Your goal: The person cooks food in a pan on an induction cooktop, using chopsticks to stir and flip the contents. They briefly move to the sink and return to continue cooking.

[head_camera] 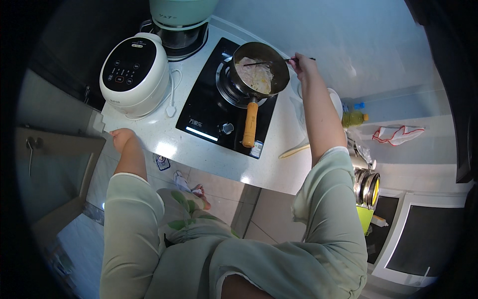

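My right hand [303, 66] grips dark chopsticks [257, 63], whose tips reach into the food at the left inside a deep pan [280, 76]. Pale, partly yellowish food [255, 76] lies in the pan, possibly egg or meat. The pan rests on a black glass gas stove [201, 108], its wooden handle [251, 123] pointing towards me over the stove's front, untouched. At the counter's left front corner is my left hand [122, 138], its fingertips at the edge; whether they hold anything there is unclear.
A white rice cooker [142, 93] stands left of the stove, its plug [171, 111] beside it. Behind is a green-topped appliance [183, 13]. To the right lie a light-coloured utensil [293, 151], a bottle of yellow liquid [353, 119] and a red-edged cloth [397, 135].
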### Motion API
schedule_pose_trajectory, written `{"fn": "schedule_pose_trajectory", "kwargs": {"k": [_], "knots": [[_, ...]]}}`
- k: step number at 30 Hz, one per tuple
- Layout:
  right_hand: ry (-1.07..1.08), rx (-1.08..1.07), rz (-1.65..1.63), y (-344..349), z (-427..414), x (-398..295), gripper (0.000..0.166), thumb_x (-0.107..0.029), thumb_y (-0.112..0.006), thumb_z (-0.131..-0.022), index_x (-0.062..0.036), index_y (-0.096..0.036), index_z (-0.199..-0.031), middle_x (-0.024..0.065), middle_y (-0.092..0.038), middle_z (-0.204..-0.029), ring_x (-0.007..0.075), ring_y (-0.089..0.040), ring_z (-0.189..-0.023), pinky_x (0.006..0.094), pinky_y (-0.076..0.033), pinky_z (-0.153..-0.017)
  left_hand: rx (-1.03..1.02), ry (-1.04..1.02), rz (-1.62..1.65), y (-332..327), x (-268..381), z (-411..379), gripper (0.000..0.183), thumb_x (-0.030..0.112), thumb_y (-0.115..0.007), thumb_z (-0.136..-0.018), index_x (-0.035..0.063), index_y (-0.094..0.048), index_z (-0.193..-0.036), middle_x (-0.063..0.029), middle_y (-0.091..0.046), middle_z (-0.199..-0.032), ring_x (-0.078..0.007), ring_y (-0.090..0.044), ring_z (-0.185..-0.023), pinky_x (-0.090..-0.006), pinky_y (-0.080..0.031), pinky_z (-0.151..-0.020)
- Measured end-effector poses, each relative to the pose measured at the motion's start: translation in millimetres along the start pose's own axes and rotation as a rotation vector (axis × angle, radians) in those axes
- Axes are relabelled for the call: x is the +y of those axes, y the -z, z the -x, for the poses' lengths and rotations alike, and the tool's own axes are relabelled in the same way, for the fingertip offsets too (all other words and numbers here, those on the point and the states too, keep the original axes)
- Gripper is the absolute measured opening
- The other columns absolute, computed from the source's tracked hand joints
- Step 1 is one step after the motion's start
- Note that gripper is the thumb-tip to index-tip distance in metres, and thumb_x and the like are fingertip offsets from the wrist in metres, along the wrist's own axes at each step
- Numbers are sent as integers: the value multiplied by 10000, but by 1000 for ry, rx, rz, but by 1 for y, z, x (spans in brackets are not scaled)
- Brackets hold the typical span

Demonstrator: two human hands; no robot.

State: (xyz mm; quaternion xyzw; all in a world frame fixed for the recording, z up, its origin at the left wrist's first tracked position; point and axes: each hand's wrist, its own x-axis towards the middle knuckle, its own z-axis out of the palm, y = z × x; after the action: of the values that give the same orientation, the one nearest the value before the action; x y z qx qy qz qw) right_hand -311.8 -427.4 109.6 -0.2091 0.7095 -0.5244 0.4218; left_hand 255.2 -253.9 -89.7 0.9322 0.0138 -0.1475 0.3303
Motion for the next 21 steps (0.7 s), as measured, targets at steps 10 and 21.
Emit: {"fn": "schedule_pose_trajectory", "kwargs": {"k": [10, 21], "knots": [[183, -50, 77, -25, 42, -3, 269, -192, -619, -976, 54, -593, -872, 137, -651, -777, 226, -664, -544, 284, -594, -494, -3, 24, -47, 6, 7, 5, 654, 448, -284, -1027, -57, -697, -1075, -283, -675, -1108, -481, -626, -1066, -536, -490, -955], [147, -20, -38, -24, 38, 5, 235, -177, -605, -984, 31, -573, -879, 141, -651, -775, 232, -662, -537, 295, -592, -474, -36, 28, -23, -1, -1, -5, 660, 444, -277, -1029, -67, -688, -1094, -303, -650, -1151, -476, -619, -1085, -534, -481, -971]]}}
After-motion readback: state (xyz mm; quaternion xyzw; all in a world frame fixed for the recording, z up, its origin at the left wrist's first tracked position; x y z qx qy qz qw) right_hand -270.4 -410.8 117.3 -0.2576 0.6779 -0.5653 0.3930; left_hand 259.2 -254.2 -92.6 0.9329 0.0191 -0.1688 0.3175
